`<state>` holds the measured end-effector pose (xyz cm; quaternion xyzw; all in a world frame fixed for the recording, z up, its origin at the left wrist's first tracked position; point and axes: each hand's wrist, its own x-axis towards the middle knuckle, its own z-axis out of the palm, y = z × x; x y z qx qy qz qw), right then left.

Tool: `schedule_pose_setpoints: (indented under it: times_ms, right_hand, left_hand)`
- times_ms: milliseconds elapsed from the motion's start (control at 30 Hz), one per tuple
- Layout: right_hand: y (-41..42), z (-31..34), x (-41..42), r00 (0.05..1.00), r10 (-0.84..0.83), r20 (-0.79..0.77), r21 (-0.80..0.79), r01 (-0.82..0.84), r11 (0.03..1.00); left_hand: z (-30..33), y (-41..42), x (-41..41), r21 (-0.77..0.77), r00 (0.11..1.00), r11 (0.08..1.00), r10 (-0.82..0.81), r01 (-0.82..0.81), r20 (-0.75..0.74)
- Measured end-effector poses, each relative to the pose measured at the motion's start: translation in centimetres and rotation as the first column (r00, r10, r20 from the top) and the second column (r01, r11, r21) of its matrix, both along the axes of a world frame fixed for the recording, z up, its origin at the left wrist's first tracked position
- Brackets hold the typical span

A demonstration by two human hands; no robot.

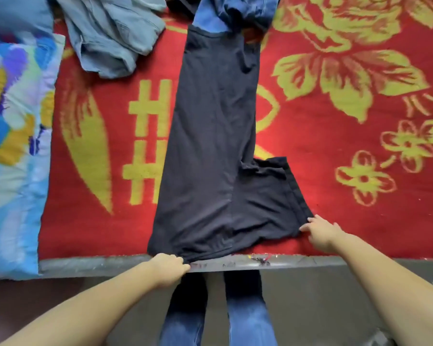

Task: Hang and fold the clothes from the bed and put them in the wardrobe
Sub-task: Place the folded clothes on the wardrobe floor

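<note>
A long black garment [210, 146] lies flat on the red and yellow flowered bedspread [348, 121], stretching from the bed's near edge toward the far side. My left hand [170, 267] is shut on its near left corner at the bed edge. My right hand [321, 232] rests with fingers spread on the garment's right corner, where a side flap sticks out. A crumpled light blue-grey garment [110, 36] lies at the upper left. Blue denim clothing [238, 11] lies at the top, overlapping the black garment's far end.
A blue, yellow and white patterned quilt [15, 146] covers the bed's left side. The grey bed frame edge [310, 262] runs across below the hands. My legs in blue jeans [220, 318] stand on the floor against it.
</note>
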<state>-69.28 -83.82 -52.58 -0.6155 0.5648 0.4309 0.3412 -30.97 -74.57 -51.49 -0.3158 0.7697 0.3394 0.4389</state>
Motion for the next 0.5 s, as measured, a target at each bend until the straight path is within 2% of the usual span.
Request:
schedule_pose_setpoints:
  times_ms: [67,167,267,300,400,500]
  right_hand:
    - [-1.2,-0.7,-0.6,0.988,-0.102,0.113,-0.137,0.117,0.984]
    - [-4.9,-1.5,-0.6,0.937,-0.168,0.307,-0.347,0.274,0.897]
    - [-8.7,-2.0,1.4,0.87,-0.184,0.457,-0.423,0.394,0.816]
    - [-9.5,-2.4,2.2,0.852,-0.189,0.488,-0.418,0.418,0.807]
    - [-10.8,-4.2,3.9,0.83,-0.196,0.522,-0.389,0.436,0.811]
    - [-11.6,-5.5,4.1,0.827,-0.237,0.51,-0.358,0.454,0.816]
  left_hand:
    - [-0.1,-0.7,-2.3,-0.056,0.997,0.997,0.057,-0.06,-0.058]
    - [-0.9,-3.1,-7.4,-0.211,0.968,0.959,0.146,-0.189,-0.203]
    - [-2.7,-5.5,-14.1,-0.393,0.881,0.824,0.241,-0.407,-0.407]
    - [-3.5,-5.9,-16.3,-0.425,0.869,0.798,0.231,-0.426,-0.438]
    - [-6.2,-5.8,-21.0,-0.467,0.893,0.772,0.296,-0.432,-0.339]
    - [-7.6,-4.6,-23.4,-0.472,0.859,0.72,0.396,-0.509,-0.324]
